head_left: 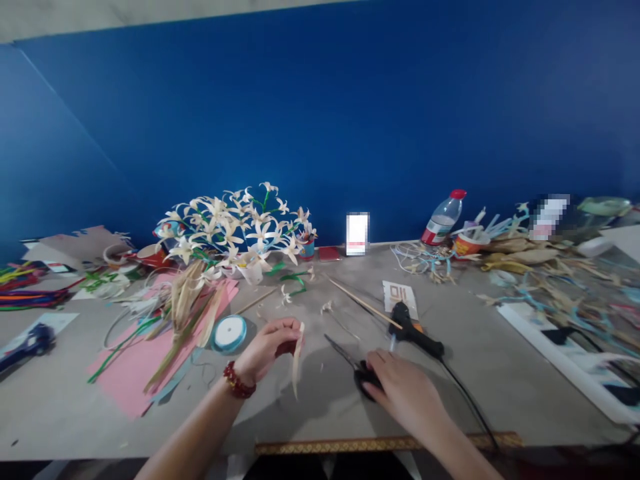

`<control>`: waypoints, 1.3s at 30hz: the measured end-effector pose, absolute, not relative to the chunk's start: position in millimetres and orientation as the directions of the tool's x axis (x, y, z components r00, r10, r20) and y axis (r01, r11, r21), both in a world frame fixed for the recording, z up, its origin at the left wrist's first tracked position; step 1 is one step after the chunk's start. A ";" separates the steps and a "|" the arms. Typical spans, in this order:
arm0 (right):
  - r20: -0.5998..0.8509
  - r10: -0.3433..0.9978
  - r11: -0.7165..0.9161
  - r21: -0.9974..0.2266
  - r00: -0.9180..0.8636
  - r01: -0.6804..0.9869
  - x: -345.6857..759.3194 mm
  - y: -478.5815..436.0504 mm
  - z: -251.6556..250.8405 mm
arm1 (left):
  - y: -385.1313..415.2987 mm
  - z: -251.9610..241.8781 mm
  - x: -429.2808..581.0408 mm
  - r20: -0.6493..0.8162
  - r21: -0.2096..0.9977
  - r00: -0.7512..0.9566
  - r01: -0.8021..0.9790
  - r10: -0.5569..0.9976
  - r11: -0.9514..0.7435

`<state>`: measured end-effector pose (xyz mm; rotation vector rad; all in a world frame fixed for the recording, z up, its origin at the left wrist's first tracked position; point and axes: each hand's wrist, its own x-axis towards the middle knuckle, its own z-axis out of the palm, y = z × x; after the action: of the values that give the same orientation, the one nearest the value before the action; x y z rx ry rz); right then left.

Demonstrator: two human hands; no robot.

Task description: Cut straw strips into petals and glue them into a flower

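Observation:
My left hand [273, 343], with a red beaded bracelet on its wrist, pinches a narrow pale strip [297, 367] that hangs down over the table. To the right, my right hand [400, 383] is closed on the black handles of the scissors [367, 380], whose blades point up and left. Just beyond that hand lies a black glue gun [413, 331] with its cord running toward the front edge. A roll of light blue ribbon [229, 333] sits left of my left hand. Small pale flower pieces [327, 307] lie on the table between the hands and the wall.
White flowers on green stems [235, 227] stand at the back left. Pink paper [130, 373] with dried husks [187, 320] lies at left. A tilted bottle [444, 219], a red cup [470, 243] and a white power strip [560, 363] are at right. A patterned strip [335, 445] borders the front edge.

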<state>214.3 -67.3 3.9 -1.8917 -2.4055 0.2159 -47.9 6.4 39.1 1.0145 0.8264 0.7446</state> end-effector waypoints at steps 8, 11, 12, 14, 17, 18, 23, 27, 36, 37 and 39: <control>-0.111 0.982 0.020 -0.745 -0.154 0.667 207.4 -50.0 2.6 | 14.5 21.3 -49.1 -0.039 0.958 0.363 -0.251 0.931 0.138; -0.208 0.930 -0.154 -0.969 -0.302 0.194 183.1 -30.0 4.8 | 16.3 21.2 -52.6 0.034 0.971 0.271 -0.239 0.962 0.032; -0.219 0.911 -0.193 -0.975 -0.349 0.108 172.9 -23.2 5.5 | 16.5 21.3 -53.8 0.046 0.971 0.240 -0.238 0.970 0.013; -0.229 0.877 -0.223 -0.973 -0.421 0.064 153.3 -12.0 5.8 | 16.5 21.9 -55.8 0.065 0.973 0.186 -0.232 0.980 -0.021; -0.242 0.825 -0.246 -0.967 -0.511 0.062 133.8 -4.1 2.8 | 15.9 23.1 -57.0 0.080 0.978 0.158 -0.205 0.984 -0.047; -0.238 0.812 -0.255 -0.966 -0.533 0.043 130.9 -3.8 1.0 | 15.7 23.2 -56.9 0.082 0.979 0.159 -0.199 0.984 -0.049; -0.219 0.800 -0.316 -0.945 -0.559 -0.082 131.7 -13.0 -6.8 | 13.6 17.6 -53.0 0.103 0.981 0.171 -0.182 0.980 -0.071; -0.238 0.795 -0.357 -0.927 -0.558 -0.113 132.4 -19.8 -8.6 | 9.9 12.4 -49.8 0.093 0.987 0.179 -0.143 0.979 -0.068; -0.246 0.773 -0.348 -0.935 -0.584 -0.067 130.8 -20.8 -12.1 | 9.1 10.5 -51.3 0.068 0.990 0.179 -0.136 0.981 -0.044; -0.244 0.777 -0.341 -0.938 -0.581 -0.061 130.6 -20.8 -12.8 | 9.0 10.4 -51.3 0.070 0.989 0.180 -0.139 0.981 -0.045; -0.243 0.784 -0.326 -0.944 -0.572 -0.045 130.3 -20.6 -13.6 | 8.6 10.4 -51.3 0.066 0.989 0.182 -0.144 0.981 -0.040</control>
<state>130.3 -20.6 -13.6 -0.9762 -1.3532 1.9474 -51.3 8.6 10.4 1.2266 0.9441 1.1714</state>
